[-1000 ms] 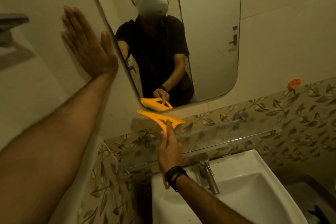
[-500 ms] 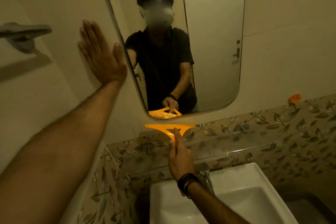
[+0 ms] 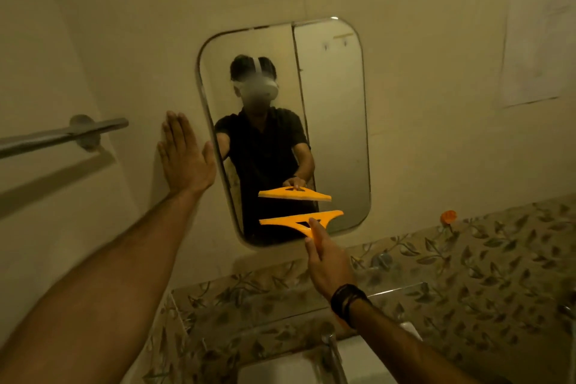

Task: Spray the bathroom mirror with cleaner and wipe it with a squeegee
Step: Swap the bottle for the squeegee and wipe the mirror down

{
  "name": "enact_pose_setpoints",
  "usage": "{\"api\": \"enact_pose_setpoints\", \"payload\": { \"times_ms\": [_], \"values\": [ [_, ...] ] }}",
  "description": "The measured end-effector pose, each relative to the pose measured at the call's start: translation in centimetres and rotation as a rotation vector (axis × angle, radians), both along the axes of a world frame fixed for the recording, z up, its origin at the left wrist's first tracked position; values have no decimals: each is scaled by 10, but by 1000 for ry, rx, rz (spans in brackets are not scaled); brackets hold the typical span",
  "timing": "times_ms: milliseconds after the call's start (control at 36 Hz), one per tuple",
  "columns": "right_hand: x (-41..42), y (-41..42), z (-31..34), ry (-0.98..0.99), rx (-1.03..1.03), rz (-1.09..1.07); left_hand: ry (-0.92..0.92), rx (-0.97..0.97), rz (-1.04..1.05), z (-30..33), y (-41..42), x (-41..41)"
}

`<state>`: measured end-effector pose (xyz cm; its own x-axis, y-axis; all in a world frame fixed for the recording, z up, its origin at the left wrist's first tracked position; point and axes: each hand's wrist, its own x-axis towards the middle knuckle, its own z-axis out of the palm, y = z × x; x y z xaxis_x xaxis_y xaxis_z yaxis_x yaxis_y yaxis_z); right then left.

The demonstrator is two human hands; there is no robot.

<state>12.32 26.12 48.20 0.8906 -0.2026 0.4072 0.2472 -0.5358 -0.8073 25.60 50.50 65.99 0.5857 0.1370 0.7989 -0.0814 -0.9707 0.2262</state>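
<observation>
While the left hand [image 3: 185, 159] lies flat on the wall beside the mirror [image 3: 336, 121] — likely bracing — the right hand [image 3: 327, 262] grips the orange squeegee [image 3: 300, 221], blade level before the glass's lower part

Both arms reach forward toward the mirror [image 3: 330, 109]. The left hand [image 3: 184, 156] lies flat, fingers straight and together, palm pressed on the wall just left of the mirror's edge. The right hand [image 3: 327, 262], a dark band at its wrist, grips the orange squeegee [image 3: 296, 221] before the mirror's lower part.
</observation>
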Motion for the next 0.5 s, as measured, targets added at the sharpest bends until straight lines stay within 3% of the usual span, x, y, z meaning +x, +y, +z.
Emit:
{"api": "enact_pose_setpoints", "payload": {
  "times_ms": [306,500],
  "values": [
    [8,-39,94,-161,-98,-11,259,-26,-58,1,-16,-32],
    [17,-71,148,-295,-155,-70,280,0,-39,20,-15,-53]
  ]
}}
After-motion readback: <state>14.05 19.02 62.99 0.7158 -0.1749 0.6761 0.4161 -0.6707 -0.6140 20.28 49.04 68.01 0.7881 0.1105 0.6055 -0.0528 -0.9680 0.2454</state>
